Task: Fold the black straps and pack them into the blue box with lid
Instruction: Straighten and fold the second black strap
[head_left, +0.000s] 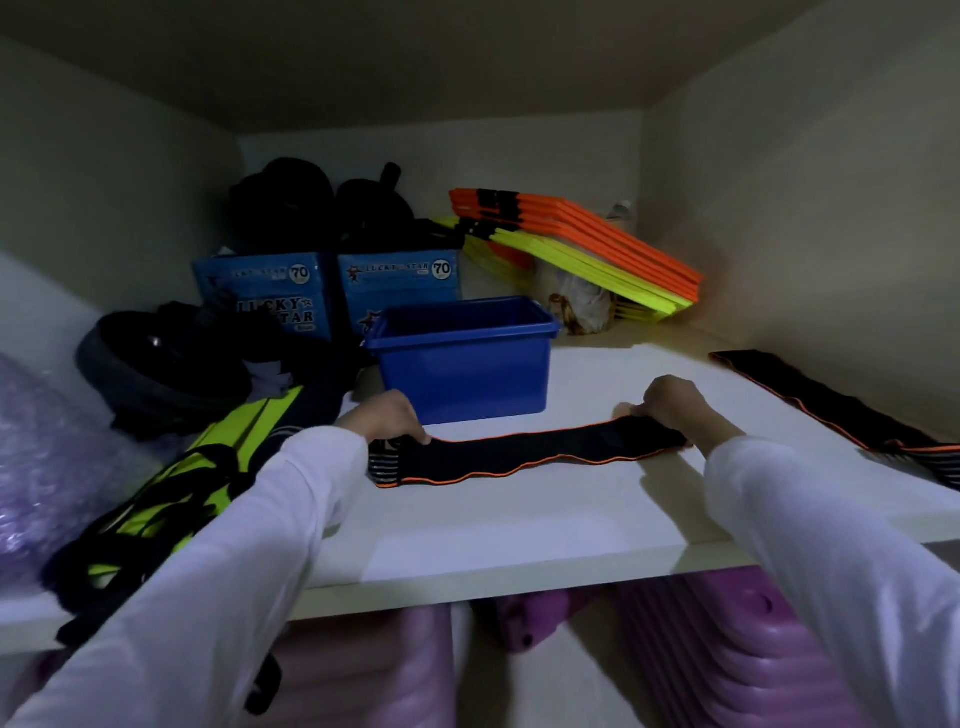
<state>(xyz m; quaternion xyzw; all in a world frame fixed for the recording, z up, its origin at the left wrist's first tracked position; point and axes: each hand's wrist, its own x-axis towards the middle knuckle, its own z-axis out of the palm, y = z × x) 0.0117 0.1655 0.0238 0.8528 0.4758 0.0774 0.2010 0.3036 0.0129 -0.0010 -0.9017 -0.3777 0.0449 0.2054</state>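
Black strap (524, 453) stretched flat on the white shelf (519, 525), long axis running left to right across the view, orange trim along both edges. Left hand (387, 418) down on the striped left end, fingers curled over the cloth and gripping it; right hand (675, 405) pinching the right end, fingers bent round the edge. One end to each hand, then, strap held between them with a few ripples along the near edge. Blue box (462, 358) straight behind the strap's left half, open on top, no lid on it and none to be seen anywhere, inside of the box too dark to read. Nearer to the left hand than to the right, just beyond those knuckles. So the likely fold: one end carried sideways along the strap's length onto the other, probably right over to left, leaving the bundle right in front of the box. Second strap (841, 410) lying flat along the right wall, well apart from both hands, long axis angled away toward the back, nearer the right hand, not yet folded.
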